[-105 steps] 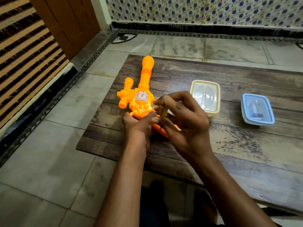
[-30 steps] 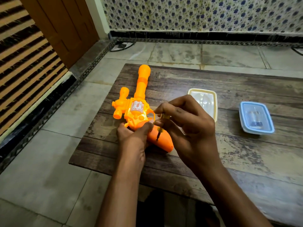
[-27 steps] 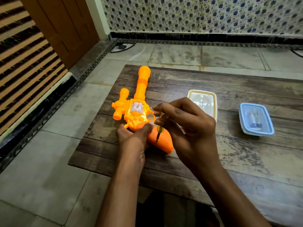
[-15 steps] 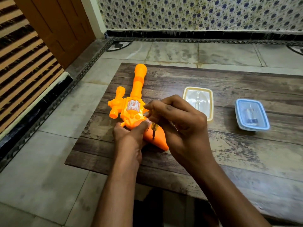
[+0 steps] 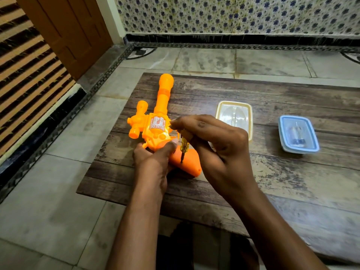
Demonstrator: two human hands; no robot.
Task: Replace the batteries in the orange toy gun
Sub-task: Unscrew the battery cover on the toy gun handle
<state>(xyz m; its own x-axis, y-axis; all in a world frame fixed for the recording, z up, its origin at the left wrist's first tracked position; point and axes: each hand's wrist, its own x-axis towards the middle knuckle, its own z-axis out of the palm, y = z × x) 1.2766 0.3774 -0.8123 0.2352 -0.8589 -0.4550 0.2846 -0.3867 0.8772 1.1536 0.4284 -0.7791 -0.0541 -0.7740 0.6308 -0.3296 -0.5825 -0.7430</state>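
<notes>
Orange toy gun (image 5: 155, 129) lies flat on wooden surface (image 5: 272, 178), near its front-left corner, barrel pointing away from person, grip end toward them. Left hand (image 5: 152, 158) grips gun at body/grip junction, thumb curled over top, fingers under, pinning it to surface. Right hand (image 5: 212, 145) w/ fingers curled pinches small screwdriver (image 5: 183, 148), yellow see-through handle, dark shaft. Screwdriver is approx upright, tip touching top face of gun's grip; can't tell if it sits in a screw, too small. Cream-rimmed clear box (image 5: 234, 117) on surface just behind right hand, partly hidden by knuckles; contents unclear thru glare. Blue-rimmed clear box (image 5: 298, 134) w/ lid on further right, well apart from gun; something small and dark inside, can't make out what. Surface sits low over grey tiled floor (image 5: 58, 201). Brown door (image 5: 68, 30) top left, blue-flower patterned wall (image 5: 233, 14) along back, striped panel (image 5: 25, 78) at left edge. Both forearms bare, entering from bottom of view.
</notes>
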